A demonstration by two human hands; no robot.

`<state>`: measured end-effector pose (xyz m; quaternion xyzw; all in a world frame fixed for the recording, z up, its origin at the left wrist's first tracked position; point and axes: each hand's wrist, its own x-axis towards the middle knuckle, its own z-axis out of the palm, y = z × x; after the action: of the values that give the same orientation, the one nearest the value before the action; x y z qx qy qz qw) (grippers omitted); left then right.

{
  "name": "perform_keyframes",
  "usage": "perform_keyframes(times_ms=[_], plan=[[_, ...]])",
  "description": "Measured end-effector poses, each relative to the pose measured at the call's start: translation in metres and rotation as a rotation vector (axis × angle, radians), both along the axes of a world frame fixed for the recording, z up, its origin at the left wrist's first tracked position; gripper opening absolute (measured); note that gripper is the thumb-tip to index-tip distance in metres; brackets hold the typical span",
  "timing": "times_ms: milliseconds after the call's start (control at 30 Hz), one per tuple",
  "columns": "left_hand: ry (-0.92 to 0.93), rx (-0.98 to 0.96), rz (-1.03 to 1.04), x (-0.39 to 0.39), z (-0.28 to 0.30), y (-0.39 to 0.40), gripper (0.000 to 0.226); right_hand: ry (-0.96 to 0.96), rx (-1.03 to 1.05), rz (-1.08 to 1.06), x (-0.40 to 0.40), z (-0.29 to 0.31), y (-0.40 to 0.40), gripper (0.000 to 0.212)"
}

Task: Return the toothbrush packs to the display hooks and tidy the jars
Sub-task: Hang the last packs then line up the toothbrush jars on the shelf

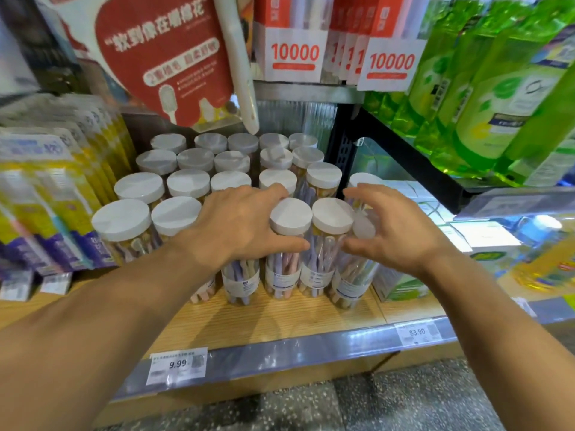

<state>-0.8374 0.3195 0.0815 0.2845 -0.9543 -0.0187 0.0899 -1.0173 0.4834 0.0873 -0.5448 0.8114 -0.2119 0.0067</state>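
Observation:
Several clear jars with white lids, filled with pastel toothbrushes, stand in rows on a wooden shelf [280, 315]. My left hand [236, 222] rests over a front-row jar, thumb against the side of the jar [291, 219] to its right. My right hand [395, 231] curls around the rightmost front jar [354, 275], which tilts slightly and looks blurred. Another front jar [332, 216] stands between the two hands. Red and white toothbrush packs [292, 38] marked 10000 hang on hooks above the shelf.
Yellow and purple toothbrush packs [53, 206] crowd the left side. A red promotional card [165, 57] hangs above the jars. Green refill pouches [485, 88] hang at the right, with white boxes [485, 237] below them. Price tags sit on the shelf rail [280, 349].

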Motion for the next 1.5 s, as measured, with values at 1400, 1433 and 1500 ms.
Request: perform_keyframes(times_ms=[1400,1433,1500], plan=[[-0.244,0.141,-0.218,-0.135,0.029,-0.038,0.046,-0.209,-0.134,-0.125,-0.019,-0.045,0.037,0.081],[-0.254,0.14,-0.215,-0.134,0.03,-0.038,0.046,-0.207,-0.134,-0.125,-0.019,-0.045,0.037,0.081],[-0.269,0.133,-0.224,-0.132,0.032,-0.039,0.046,-0.207,-0.137,-0.125,-0.02,-0.045,0.037,0.081]])
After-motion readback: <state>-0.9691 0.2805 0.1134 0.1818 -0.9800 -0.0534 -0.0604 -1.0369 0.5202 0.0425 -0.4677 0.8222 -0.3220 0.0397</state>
